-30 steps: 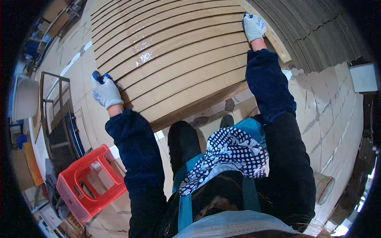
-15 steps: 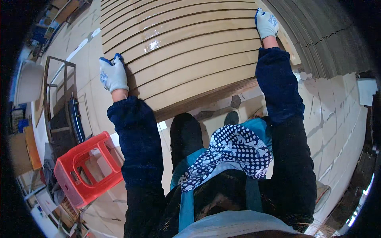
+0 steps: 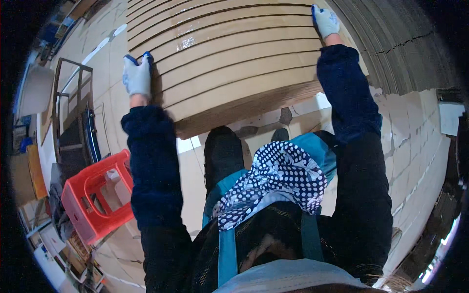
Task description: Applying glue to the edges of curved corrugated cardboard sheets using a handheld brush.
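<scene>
In front of me lies a stack of tan flat boards, overlapping in steps so that their dark edges run across like slats. My left hand, in a white glove with blue fingertips, is closed at the left edge of one board, the thumb at its near side. At the right edge of the boards is my right hand, gloved alike, its fingers closed over the edge. The undersides of both grips are hidden. Dark blue sleeves cover my forearms.
A red plastic stool stands on the tiled floor at my left, with a dark metal frame beyond it. Stacked grey sheets rise close on the right. My shoe is just below the boards' near edge.
The view has shifted slightly, with boards, stool and legs all sitting a little higher in it. Both hands also appear a little higher and remain at the boards' edges.
</scene>
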Tool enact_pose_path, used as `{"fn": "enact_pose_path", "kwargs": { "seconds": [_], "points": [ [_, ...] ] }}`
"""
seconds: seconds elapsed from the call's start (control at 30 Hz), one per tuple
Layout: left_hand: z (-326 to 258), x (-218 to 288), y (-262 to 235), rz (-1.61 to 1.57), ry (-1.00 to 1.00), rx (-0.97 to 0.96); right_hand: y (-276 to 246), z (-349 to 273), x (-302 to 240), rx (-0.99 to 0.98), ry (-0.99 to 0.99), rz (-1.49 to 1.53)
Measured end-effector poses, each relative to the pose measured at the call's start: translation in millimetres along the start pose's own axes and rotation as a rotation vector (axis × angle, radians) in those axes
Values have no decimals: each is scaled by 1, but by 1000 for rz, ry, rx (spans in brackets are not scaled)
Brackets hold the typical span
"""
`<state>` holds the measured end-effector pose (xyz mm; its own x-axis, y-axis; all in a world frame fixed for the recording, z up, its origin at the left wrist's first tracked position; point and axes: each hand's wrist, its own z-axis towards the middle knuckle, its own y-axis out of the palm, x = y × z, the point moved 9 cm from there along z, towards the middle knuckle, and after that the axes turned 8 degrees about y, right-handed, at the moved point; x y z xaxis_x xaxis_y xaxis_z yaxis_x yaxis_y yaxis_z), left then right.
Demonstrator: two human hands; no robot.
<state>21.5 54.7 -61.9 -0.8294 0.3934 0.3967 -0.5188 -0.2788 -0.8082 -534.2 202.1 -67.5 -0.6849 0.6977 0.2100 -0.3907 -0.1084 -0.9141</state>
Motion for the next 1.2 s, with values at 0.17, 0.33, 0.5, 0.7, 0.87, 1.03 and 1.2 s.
{"fn": "enact_pose_path", "kwargs": {
  "seconds": [0.17,0.33,0.5,0.7,0.87,1.03,1.2],
  "points": [
    [-80,-50,-37,-602,-382,-357,-33,-72,58,193,-246,54],
    [-164,-30,-37,-631,-275,-441,-16,-157,90,49,-377,22],
    [-137,-3,-53,132,10,-483,-6,-151,83,-116,-257,-36],
    [-121,-27,-82,-162,-367,-581,-59,-136,91,-51,-544,42],
    [-144,-39,-59,-1346,-408,-148,-47,-122,117,52,-144,746],
    [-162,-40,-30,-1030,-338,-36,-27,-141,111,308,119,786],
    [-145,-40,-11,-922,-497,-103,-35,-136,95,107,383,460]
  ]
}}
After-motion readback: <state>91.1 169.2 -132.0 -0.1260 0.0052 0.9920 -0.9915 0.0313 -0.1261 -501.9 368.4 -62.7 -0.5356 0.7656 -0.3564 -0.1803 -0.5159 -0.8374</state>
